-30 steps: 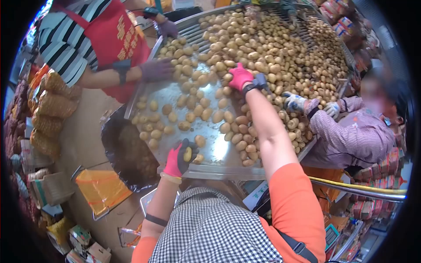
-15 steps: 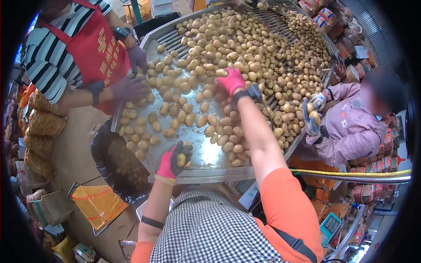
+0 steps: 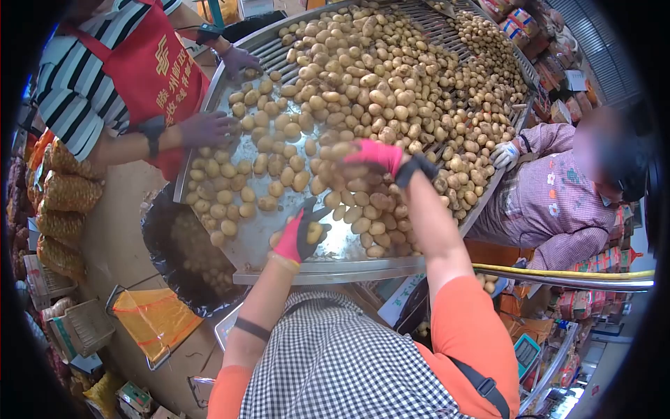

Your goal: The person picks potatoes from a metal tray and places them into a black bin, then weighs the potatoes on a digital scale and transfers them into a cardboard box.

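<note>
Potatoes (image 3: 391, 91) lie heaped over a metal sorting table (image 3: 328, 267), thickest at the centre and back right. Near the front edge, my left hand (image 3: 301, 234), in a pink and dark glove, has its fingers curled round a potato (image 3: 315, 232). My right hand (image 3: 377, 159), in a pink glove and blurred by motion, is over the potatoes at mid-table; its fingers are smeared and whatever they touch is unclear.
A co-worker in a red apron (image 3: 150, 63) has both gloved hands at the table's left side. Another person in a checked top (image 3: 551, 178) stands at the right. A black-lined bin (image 3: 164, 262) holds potatoes below the left edge. Filled sacks (image 3: 70, 195) stand far left.
My left hand has moved right and up over the table. My right hand has lowered slightly and turned. The right co-worker's one hand has dropped from the table; the left co-worker's far hand has moved up.
</note>
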